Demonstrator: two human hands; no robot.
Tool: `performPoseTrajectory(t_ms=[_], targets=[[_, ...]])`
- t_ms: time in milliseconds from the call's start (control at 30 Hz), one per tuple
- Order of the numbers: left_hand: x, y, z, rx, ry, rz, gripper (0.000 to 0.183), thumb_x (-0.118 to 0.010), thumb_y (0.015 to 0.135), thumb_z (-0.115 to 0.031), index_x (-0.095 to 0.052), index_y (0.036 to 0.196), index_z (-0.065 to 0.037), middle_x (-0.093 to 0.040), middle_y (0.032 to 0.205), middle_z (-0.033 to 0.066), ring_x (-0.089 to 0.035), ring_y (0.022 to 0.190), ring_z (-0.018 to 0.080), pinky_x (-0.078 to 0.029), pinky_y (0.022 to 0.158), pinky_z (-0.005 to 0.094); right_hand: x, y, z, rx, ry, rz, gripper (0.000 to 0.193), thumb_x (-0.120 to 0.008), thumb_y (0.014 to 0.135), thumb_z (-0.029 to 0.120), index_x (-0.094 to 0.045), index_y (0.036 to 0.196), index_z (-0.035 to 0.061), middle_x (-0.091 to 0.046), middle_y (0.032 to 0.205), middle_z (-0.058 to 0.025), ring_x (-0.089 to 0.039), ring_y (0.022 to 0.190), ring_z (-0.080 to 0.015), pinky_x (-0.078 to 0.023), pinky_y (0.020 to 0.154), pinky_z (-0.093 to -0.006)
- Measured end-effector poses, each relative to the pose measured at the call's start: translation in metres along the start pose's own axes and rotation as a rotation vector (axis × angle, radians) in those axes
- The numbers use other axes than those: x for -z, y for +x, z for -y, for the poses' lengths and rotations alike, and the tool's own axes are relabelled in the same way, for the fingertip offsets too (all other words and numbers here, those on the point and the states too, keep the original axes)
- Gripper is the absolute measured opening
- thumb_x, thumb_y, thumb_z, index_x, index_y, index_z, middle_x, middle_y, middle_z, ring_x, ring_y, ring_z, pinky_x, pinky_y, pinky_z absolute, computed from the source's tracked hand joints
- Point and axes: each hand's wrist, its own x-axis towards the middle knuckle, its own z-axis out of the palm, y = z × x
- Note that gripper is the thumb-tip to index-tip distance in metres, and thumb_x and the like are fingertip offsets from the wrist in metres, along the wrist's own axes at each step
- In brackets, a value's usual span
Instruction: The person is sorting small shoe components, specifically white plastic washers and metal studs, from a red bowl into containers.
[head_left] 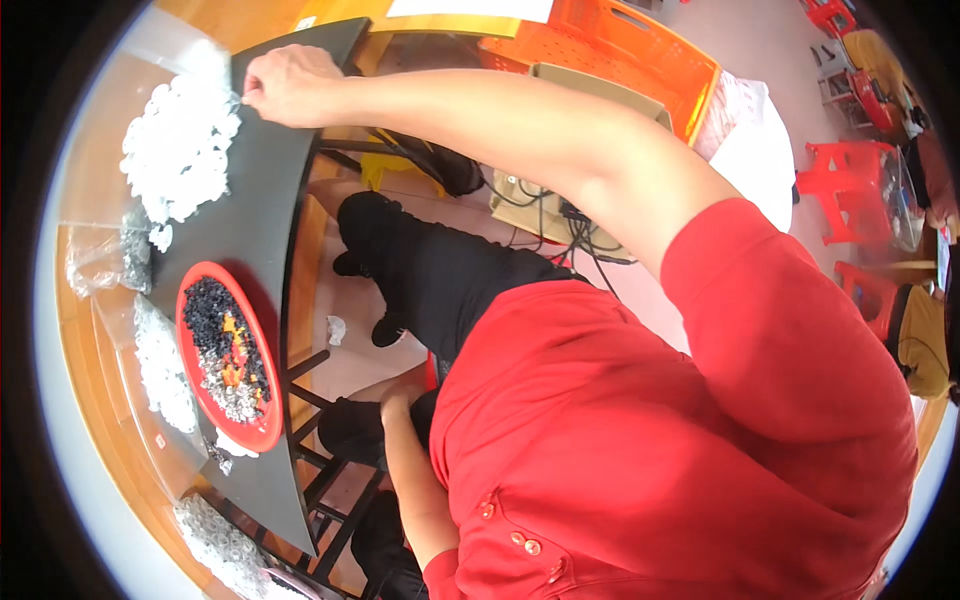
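Note:
My right hand is above the far corner of the dark tabletop, its fingers curled and pinched together. What they hold, if anything, is too small to make out. Right beside its fingertips, a heap of white plastic rings lies with clear plastic film around it. My left hand is low by my dark-trousered leg, off the tabletop, with its fingers mostly hidden. A red round tray on the tabletop carries small black, orange and silvery pieces in separate patches.
Clear bags of white parts and a bag of translucent rings lie along the table's outer side. An orange crate stands behind my right arm, near a cardboard box with black cables. Red stools stand farther off.

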Motion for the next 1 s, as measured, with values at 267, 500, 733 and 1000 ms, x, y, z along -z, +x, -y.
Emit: performPoseTrajectory(t_ms=[267,500,733,1000], targets=[[-0.005,-0.008,0.006,0.045,0.018,-0.013,0.033,-0.054,0.087,-0.024,-0.064,0.114,-0.007,-0.064,0.118,0.015,-0.061,0.11,0.0293,-0.051,0.089,0.0407,-0.003,0.006,-0.009,-0.053,-0.051,0.008,0.022,-0.056,0.082,0.026,-0.07,0.088,0.0103,-0.07,0.089,-0.013,-0.067,0.087,-0.03,-0.053,0.078,-0.0401],[-0.007,-0.018,0.011,0.093,0.012,-0.005,0.033,-0.055,0.086,-0.024,-0.065,0.114,-0.007,-0.064,0.117,0.0152,-0.061,0.11,0.0295,-0.051,0.089,0.0409,-0.003,0.019,-0.01,-0.076,-0.022,0.02,0.029,-0.053,0.083,0.03,-0.07,0.088,0.0073,-0.069,0.093,-0.016,-0.066,0.09,-0.0341,-0.052,0.081,-0.0416],[0.0,-0.018,0.013,0.12,0.008,-0.019,0.034,-0.056,0.086,-0.024,-0.065,0.113,-0.007,-0.064,0.117,0.0153,-0.061,0.11,0.0297,-0.05,0.09,0.0411,0.006,0.018,-0.013,-0.082,-0.027,0.043,0.032,-0.052,0.084,0.033,-0.07,0.09,0.0063,-0.068,0.096,-0.017,-0.065,0.092,-0.0348,-0.051,0.082,-0.042],[0.012,-0.02,0.012,0.134,0.03,-0.03,0.034,-0.057,0.085,-0.024,-0.065,0.113,-0.007,-0.064,0.117,0.0155,-0.061,0.11,0.03,-0.05,0.091,0.0413,0.019,0.022,-0.02,-0.083,-0.035,0.037,0.037,-0.051,0.085,0.036,-0.07,0.092,0.0052,-0.067,0.099,-0.0182,-0.064,0.094,-0.0355,-0.051,0.083,-0.0424]])
